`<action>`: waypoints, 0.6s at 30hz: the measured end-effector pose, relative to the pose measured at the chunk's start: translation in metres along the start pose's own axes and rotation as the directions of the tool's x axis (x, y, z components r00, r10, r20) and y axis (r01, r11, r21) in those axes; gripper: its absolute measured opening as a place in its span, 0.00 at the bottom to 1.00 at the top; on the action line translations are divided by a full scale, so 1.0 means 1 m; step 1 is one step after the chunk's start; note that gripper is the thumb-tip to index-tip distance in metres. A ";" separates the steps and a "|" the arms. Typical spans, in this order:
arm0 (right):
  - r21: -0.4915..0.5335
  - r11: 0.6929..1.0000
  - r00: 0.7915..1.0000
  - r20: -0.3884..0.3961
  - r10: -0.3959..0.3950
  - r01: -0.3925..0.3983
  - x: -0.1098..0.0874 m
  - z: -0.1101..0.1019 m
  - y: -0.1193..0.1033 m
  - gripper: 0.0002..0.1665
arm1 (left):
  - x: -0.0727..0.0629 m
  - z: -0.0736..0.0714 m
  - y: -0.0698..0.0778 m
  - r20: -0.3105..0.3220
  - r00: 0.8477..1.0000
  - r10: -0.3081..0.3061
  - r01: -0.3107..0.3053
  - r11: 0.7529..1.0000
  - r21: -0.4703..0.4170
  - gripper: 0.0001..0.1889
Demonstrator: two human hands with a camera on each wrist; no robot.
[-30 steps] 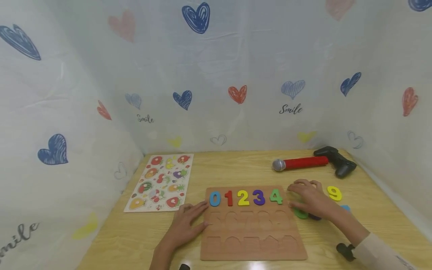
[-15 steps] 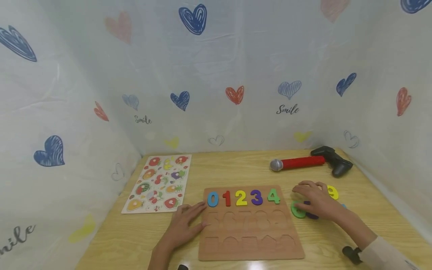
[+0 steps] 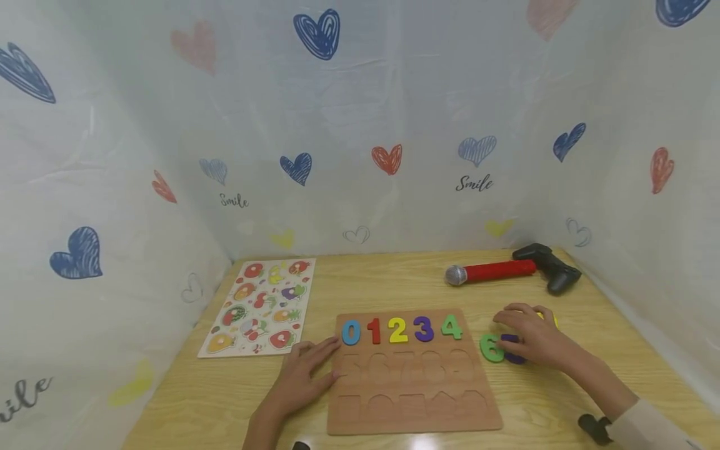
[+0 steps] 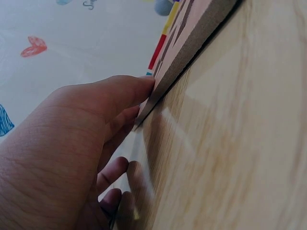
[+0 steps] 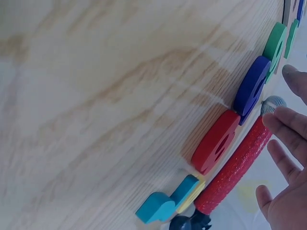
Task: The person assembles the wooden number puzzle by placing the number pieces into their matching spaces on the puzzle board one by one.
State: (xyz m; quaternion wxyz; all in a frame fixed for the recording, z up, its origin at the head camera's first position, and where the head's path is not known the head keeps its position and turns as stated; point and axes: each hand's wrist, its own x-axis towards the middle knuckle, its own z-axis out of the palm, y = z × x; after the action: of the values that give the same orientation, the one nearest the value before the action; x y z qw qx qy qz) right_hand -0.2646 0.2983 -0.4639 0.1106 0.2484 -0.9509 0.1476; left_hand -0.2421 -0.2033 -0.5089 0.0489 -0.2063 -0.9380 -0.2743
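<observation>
A wooden number board (image 3: 416, 426) has a blue 0 (image 3: 345, 333), red 1 (image 3: 376, 331), yellow 2, purple 3 and green 4 (image 3: 453, 332) along its top row. Fingers straight, my left hand (image 3: 299, 381) rests on the table and touches the board's left edge. My right hand (image 3: 531, 337), relaxed and holding nothing, hovers over the loose numbers right of the board. Nearest its fingertips lie a green 6 (image 3: 485, 347) and a purple number (image 3: 515, 359). In the right wrist view a red number (image 5: 210, 143), a blue number (image 5: 157, 207) and a yellow one line up behind them.
A red microphone (image 3: 495, 270) and a black game controller (image 3: 554, 272) lie at the back right. On the left is a fruit picture board (image 3: 264, 312). A white curtain with hearts encloses the table's back and sides.
My right hand has drawn rightward, away from the board, uncovering the green 6 and part of the purple number. The left hand stays at the board's edge. The head view has turned slightly right.
</observation>
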 end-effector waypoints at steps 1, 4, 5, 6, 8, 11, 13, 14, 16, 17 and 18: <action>0.005 1.000 1.000 0.001 0.002 -0.002 -0.001 -0.001 0.001 0.26 | 0.000 0.000 0.000 0.001 1.000 -0.001 0.001 1.000 0.001 0.30; 0.005 1.000 1.000 0.011 0.012 -0.012 -0.004 -0.002 0.003 0.26 | 0.000 0.000 0.000 0.002 1.000 -0.007 0.007 1.000 -0.001 0.30; 0.004 1.000 1.000 0.013 0.015 -0.015 -0.005 -0.003 0.003 0.27 | 0.000 0.000 0.000 -0.002 1.000 -0.004 0.004 1.000 0.000 0.30; 0.002 1.000 1.000 0.017 0.018 -0.018 -0.006 -0.003 0.004 0.27 | 0.000 0.000 0.000 -0.006 1.000 -0.001 0.001 1.000 0.000 0.30; 0.002 1.000 0.999 0.021 0.026 -0.026 -0.008 -0.003 0.005 0.27 | 0.000 0.000 0.001 -0.017 1.000 0.006 -0.006 1.000 -0.001 0.29; 0.008 0.999 0.998 0.035 0.046 -0.046 -0.011 -0.003 0.007 0.26 | -0.001 0.000 0.002 -0.025 1.000 0.012 -0.012 1.000 0.001 0.29; 0.009 0.998 0.997 0.047 0.063 -0.063 -0.013 -0.002 0.007 0.26 | -0.001 0.000 0.002 -0.025 1.000 0.011 -0.011 1.000 0.000 0.29; 0.010 0.997 0.996 0.054 0.071 -0.072 -0.013 -0.003 0.007 0.25 | -0.001 0.000 0.002 -0.024 1.000 0.009 -0.009 1.000 -0.001 0.29; 0.008 0.996 0.994 0.066 0.084 -0.084 -0.015 -0.003 0.006 0.26 | -0.001 0.000 0.003 -0.028 1.000 0.009 -0.009 1.000 -0.002 0.29; 0.007 0.996 0.994 0.070 0.089 -0.090 -0.016 -0.003 0.006 0.26 | -0.001 0.000 0.003 -0.029 1.000 0.008 -0.008 1.000 -0.006 0.29; 0.006 0.995 0.993 0.072 0.094 -0.095 -0.016 -0.003 0.006 0.26 | -0.001 0.000 0.003 -0.035 0.999 0.012 -0.012 1.000 -0.005 0.29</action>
State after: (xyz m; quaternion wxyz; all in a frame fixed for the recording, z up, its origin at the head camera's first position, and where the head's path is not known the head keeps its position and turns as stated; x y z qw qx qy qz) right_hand -0.2531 0.3110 -0.4670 0.0680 0.2087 -0.9643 0.1483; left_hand -0.2396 -0.2015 -0.5080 0.0664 -0.2073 -0.9350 -0.2799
